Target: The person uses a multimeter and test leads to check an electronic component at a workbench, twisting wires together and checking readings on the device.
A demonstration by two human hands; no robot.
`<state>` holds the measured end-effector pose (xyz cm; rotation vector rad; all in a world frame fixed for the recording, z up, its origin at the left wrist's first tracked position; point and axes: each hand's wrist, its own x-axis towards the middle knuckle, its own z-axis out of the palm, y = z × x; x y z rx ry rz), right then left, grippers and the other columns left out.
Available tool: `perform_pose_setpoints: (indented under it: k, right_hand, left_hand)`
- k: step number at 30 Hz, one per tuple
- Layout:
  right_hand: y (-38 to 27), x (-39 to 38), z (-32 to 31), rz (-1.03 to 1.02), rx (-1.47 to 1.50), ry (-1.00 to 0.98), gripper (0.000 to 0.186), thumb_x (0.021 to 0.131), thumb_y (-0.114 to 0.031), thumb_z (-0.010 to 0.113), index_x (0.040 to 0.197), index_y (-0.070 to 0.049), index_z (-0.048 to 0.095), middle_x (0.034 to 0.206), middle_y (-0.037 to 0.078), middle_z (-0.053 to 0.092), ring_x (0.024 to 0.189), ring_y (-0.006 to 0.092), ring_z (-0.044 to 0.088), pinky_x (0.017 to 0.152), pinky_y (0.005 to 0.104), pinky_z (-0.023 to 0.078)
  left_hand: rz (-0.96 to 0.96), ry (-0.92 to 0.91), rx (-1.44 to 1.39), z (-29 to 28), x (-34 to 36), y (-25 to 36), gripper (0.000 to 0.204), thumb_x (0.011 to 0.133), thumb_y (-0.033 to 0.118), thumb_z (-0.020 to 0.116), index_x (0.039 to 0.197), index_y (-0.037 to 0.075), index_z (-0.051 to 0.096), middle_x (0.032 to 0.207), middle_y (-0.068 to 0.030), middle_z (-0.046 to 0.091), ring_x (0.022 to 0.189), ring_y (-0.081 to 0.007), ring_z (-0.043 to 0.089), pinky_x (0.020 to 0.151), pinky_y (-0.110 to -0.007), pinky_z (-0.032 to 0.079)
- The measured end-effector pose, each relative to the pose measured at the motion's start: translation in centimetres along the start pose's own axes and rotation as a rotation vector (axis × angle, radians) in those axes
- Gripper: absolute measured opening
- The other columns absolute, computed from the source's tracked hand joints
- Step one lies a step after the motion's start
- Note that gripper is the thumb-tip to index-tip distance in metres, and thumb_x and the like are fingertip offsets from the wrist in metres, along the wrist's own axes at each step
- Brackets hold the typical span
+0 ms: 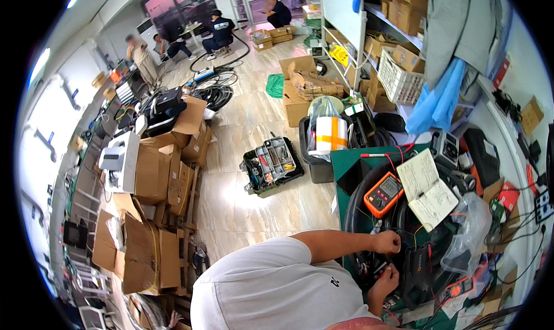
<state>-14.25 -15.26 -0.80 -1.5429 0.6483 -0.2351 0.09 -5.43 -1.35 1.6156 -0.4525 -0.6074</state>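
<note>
black rubber-sheathed cable [369, 206], coiled in a thick ring on the green workbench [346, 162] to my right, is what both hands are busy at. my left hand [386, 242] is curled at the near inner edge of the coil, fingertips pinched on what looks like a thin wire or probe lead; my right hand [385, 279] sits just nearer to me, fingers bent round something small and dark, though i cannot tell exactly what, since it is too small in the view.

i judge the coil heavy and springy, not a thing to lift by one turn; better to grip several turns together. the fine wires inside it look light, limp and easy to kink or pull loose, so i would hold them close to their ends, by the insulation, not the bare metal.

an orange multimeter [384, 193] rests on the far side of the coil, with an open notebook [428, 190] just right of it, and a red lead [385, 154] trails beyond. a clear plastic bag [470, 237] lies at the right of the coil. on the floor to the left stands an open toolbox [271, 164].
</note>
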Motion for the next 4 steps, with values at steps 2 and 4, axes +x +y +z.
perform_pose_setpoints:
  k: [2,4]
  right_hand:
    - [-0.1,-0.2,-0.1,-0.025,-0.021,-0.034,0.019,0.093,-0.015,0.053,0.101,0.002,0.059,0.078,0.003,0.056,0.063,0.0091,0.049,0.051,0.0238,0.041]
    - [-1.0,-0.6,0.5,0.0,0.05,-0.056,0.021,0.094,-0.017,0.054,0.105,0.001,0.058,0.076,0.005,0.056,0.062,0.0093,0.048,0.054,0.0239,0.041]
  left_hand:
    - [0.09,0.047,0.058,0.1,0.3,-1.9,0.018,0.072,0.019,0.065,0.078,0.001,0.066,0.066,-0.0096,0.064,0.058,-0.018,0.061,0.057,-0.033,0.05]
    - [0.16,0.067,0.174,-0.4,0.1,-0.9,0.02,0.072,0.022,0.065,0.08,0.004,0.069,0.07,-0.012,0.067,0.061,-0.0205,0.064,0.06,-0.033,0.052]
